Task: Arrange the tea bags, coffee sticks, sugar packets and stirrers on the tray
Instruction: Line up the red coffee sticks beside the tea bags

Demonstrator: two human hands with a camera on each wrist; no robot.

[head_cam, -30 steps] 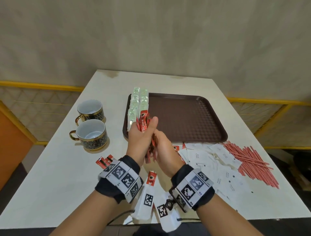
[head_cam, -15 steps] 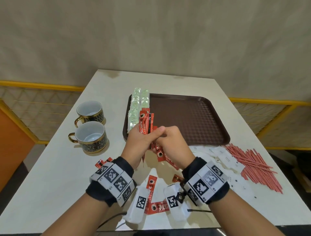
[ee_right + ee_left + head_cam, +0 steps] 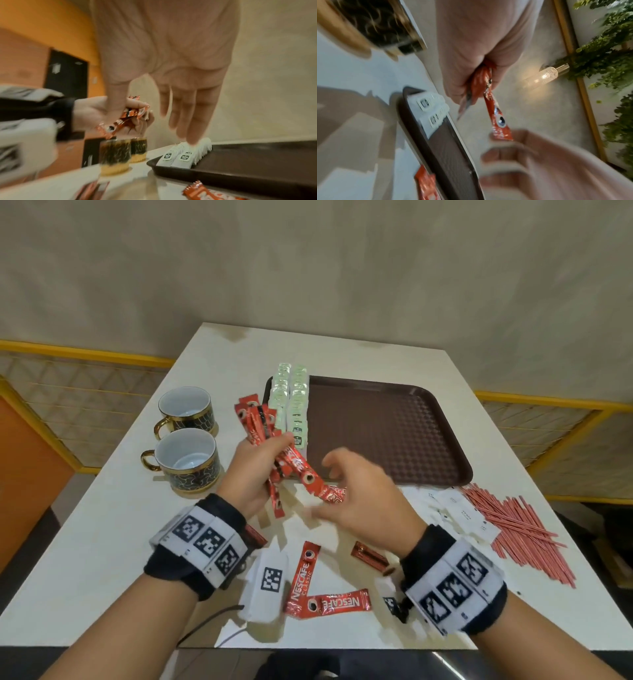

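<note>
My left hand (image 3: 263, 460) grips a fanned bundle of red coffee sticks (image 3: 255, 422) above the table, just left of the brown tray (image 3: 394, 433). One stick (image 3: 498, 119) of the bundle points down toward my right hand (image 3: 342, 487), whose fingers (image 3: 185, 115) are straight and hold nothing. Two rows of pale green tea bags (image 3: 289, 405) stand along the tray's left side. Loose coffee sticks (image 3: 305, 573) lie on the table near my wrists. White sugar packets (image 3: 462, 511) and red stirrers (image 3: 513, 525) lie to the right of the tray's near edge.
Two black and gold cups (image 3: 186, 460) stand left of the tray, close to my left hand. The table's (image 3: 85, 542) near edge runs under my forearms. A yellow rail (image 3: 548, 402) lines the wall behind.
My right hand has let go of the bundle and drawn away to the right. The left hand has tipped the sticks leftward, and they have fanned out.
</note>
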